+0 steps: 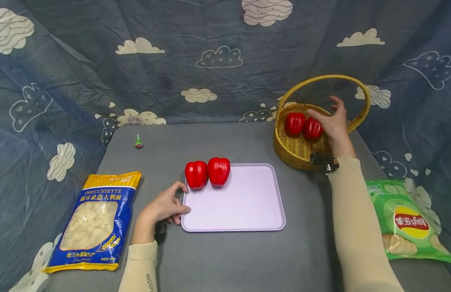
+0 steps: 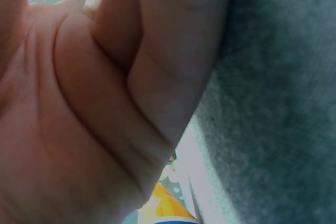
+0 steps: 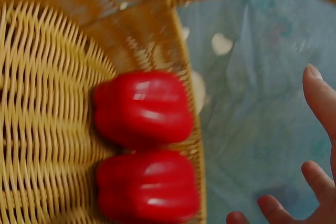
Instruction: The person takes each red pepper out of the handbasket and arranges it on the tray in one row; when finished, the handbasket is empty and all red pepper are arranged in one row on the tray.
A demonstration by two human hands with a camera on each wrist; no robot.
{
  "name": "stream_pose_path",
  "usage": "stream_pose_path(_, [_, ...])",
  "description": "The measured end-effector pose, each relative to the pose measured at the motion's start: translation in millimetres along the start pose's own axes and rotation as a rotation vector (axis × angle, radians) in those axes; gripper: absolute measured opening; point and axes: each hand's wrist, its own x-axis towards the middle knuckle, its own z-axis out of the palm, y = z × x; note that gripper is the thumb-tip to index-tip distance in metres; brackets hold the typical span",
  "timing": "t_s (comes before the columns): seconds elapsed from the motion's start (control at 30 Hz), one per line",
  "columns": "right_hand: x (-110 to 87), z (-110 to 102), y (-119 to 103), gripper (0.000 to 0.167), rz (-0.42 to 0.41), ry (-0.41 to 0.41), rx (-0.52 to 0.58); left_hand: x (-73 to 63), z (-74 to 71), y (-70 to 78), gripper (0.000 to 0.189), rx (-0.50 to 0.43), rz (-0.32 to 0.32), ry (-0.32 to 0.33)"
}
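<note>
Red, glossy, blocky bell peppers (image 1: 295, 124), two side by side, just beside the right grip (image 1: 333, 123), spread wide with nothing held. For lifting or settling, best to cup one squarely by its sides and stay clear of the arched wicker handle (image 1: 329, 77). Left grip (image 1: 166, 206) bent-fingered at the nine o'clock edge of the pale lilac rectangular tray (image 1: 240, 211); pinch or mere touch, cannot tell. At two o'clock from there, round golden wicker basket (image 1: 289, 157), with that first pair at twelve o'clock inside. On the tray, towards eleven o'clock, two more red bell peppers (image 1: 219, 172).

Two glossy red peppers (image 1: 219, 172) sit together at ten o'clock on the lilac tray (image 1: 241, 207); two more peppers (image 1: 295, 124) lie in the wicker basket (image 1: 294, 148) at the tray's two o'clock.
</note>
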Motion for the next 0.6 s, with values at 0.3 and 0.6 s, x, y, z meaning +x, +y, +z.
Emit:
stream_pose_path(0.3, [27.3,-3.9,19.1,0.105,0.078,-0.060,-0.038,1.4,1.3,0.4,0.049,-0.003,-0.014,0.009])
stream_pose_path(0.6, [32.5,-1.9,26.6,0.109,0.118,-0.121,-0.001,2.0,1.3,0.0,0.048,0.002,-0.023,0.019])
